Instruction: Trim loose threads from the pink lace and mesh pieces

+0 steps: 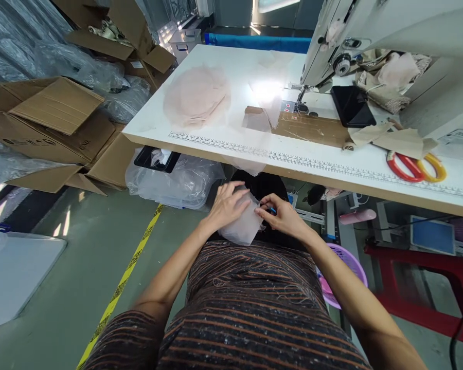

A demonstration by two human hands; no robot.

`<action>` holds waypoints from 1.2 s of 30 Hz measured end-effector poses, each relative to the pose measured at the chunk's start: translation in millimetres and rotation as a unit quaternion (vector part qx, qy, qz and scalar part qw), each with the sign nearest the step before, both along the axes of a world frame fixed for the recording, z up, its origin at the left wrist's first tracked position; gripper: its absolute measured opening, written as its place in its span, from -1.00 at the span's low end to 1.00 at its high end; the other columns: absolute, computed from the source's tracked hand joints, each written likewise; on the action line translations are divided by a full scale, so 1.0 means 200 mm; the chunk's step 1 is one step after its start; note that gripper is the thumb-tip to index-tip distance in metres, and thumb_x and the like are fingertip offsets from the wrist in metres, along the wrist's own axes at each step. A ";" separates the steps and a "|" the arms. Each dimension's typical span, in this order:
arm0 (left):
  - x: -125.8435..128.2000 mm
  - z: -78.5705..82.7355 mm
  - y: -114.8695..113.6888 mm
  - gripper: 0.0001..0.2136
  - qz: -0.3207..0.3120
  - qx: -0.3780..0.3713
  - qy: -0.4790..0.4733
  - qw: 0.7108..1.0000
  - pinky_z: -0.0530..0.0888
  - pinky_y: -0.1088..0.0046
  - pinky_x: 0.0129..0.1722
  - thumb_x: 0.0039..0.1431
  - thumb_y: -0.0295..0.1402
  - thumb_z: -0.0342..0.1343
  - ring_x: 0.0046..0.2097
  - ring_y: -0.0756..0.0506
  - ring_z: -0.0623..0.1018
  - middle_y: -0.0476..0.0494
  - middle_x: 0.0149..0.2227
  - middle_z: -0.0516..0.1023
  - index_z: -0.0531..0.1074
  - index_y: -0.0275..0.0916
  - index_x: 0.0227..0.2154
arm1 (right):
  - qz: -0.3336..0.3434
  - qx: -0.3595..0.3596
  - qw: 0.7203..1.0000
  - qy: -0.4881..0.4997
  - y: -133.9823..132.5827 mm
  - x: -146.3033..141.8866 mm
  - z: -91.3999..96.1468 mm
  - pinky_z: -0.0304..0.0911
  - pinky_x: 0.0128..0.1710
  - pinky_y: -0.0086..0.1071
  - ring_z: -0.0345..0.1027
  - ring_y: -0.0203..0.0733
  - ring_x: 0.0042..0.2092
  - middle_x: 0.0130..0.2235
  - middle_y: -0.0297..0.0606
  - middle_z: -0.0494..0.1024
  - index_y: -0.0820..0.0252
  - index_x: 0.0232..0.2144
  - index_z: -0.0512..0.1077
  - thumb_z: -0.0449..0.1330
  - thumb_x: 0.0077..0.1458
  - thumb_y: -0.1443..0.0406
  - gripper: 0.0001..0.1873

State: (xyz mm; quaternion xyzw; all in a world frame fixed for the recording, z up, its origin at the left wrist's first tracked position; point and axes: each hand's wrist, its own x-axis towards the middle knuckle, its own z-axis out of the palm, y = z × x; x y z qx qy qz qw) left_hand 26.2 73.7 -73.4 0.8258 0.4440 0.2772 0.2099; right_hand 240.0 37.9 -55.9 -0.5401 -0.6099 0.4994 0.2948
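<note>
A small piece of sheer, pale fabric (239,228) lies over my lap, below the table's front edge. My left hand (227,205) holds it from the left, fingers spread across its top; what its thumb does is unclear. At the fabric's right edge, my right hand (280,216) is closed in a pinch. A small blue tool (272,209) shows between the fingers of that hand, mostly hidden, so its kind cannot be made out. Above my hands, another sheer fabric strip (250,164) hangs over the table edge.
On the white table (146,115) lie a stack of round sheer fabric pieces (198,97), a sewing machine (370,31), a black phone (353,105), and red-and-yellow scissors (414,167). Cardboard boxes (50,123) stand left. A purple basket (345,262) and red stool (420,288) are right.
</note>
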 end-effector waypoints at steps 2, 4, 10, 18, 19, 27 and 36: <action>0.01 -0.07 -0.04 -0.70 -0.057 -0.002 0.038 0.998 0.35 0.05 0.22 0.33 -0.23 0.11 0.22 -0.27 0.42 -0.30 0.17 0.46 0.53 -0.19 0.04 | -0.067 0.052 0.996 -0.004 0.04 0.01 0.01 0.11 -0.60 -0.42 0.18 -0.38 -0.60 -0.39 -0.31 0.58 0.20 -0.18 0.40 0.29 0.05 -0.11 -0.46; 0.01 -0.12 -0.08 -0.69 -0.103 -0.025 0.048 0.993 0.35 0.07 0.23 0.33 -0.21 0.12 0.22 -0.25 0.43 -0.28 0.17 0.47 0.53 -0.19 0.05 | -0.100 0.077 0.992 0.031 0.08 -0.01 0.02 0.10 -0.60 -0.42 0.15 -0.37 -0.61 -0.45 -0.31 0.58 0.25 -0.07 0.42 0.27 0.07 -0.13 -0.39; 0.01 -0.18 -0.10 -0.69 -0.115 -0.071 -0.015 0.991 0.27 -0.03 0.31 0.34 -0.18 0.10 0.22 -0.26 0.46 -0.27 0.12 0.53 0.55 -0.19 0.03 | -0.146 0.057 0.974 0.166 0.20 -0.15 0.08 -0.02 -0.72 -0.45 0.05 -0.40 -0.70 -0.58 -0.37 0.52 0.29 -0.08 0.48 0.29 -0.01 -0.18 -0.30; -0.02 0.03 0.08 -0.06 -0.133 -0.356 -0.421 0.823 0.45 0.08 0.15 -0.16 0.43 0.13 0.15 -0.41 0.53 -0.45 0.02 0.60 0.52 -0.31 0.05 | -0.070 0.134 0.980 0.129 0.03 -0.16 0.12 0.13 -0.57 -0.45 0.19 -0.36 -0.58 -0.60 -0.35 0.44 0.22 -0.49 0.53 0.29 0.08 -0.06 -0.56; -0.02 0.06 0.10 0.01 -0.146 -0.389 -0.444 0.794 0.47 0.09 0.10 -0.24 0.48 0.10 0.13 -0.43 0.54 -0.48 -0.01 0.61 0.52 -0.34 0.05 | -0.034 0.138 0.983 0.116 -0.02 -0.15 0.12 0.14 -0.54 -0.45 0.21 -0.36 -0.55 -0.57 -0.34 0.45 0.22 -0.49 0.53 0.27 0.13 0.01 -0.60; -0.06 0.22 0.19 -0.07 -0.179 -0.448 -0.422 0.768 0.54 0.28 -0.18 -0.29 0.22 0.41 -0.17 -0.24 0.65 -0.37 -0.05 0.65 0.47 -0.26 0.13 | 0.277 0.133 0.952 0.021 -0.21 -0.10 0.07 0.22 -0.36 -0.50 0.35 -0.34 -0.42 -0.42 -0.30 0.57 0.26 -0.38 0.56 0.21 0.12 0.36 -0.88; -0.03 0.20 0.13 -0.65 -0.028 -0.369 -0.317 0.873 0.49 0.45 -0.22 -0.13 -0.19 0.47 -0.26 -0.09 0.60 -0.17 -0.30 0.68 0.66 -0.30 -0.30 | 0.246 0.092 0.965 0.003 -0.16 -0.06 0.11 0.21 -0.32 -0.46 0.33 -0.31 -0.39 -0.38 -0.34 0.56 0.22 -0.30 0.54 0.20 0.16 0.28 -0.85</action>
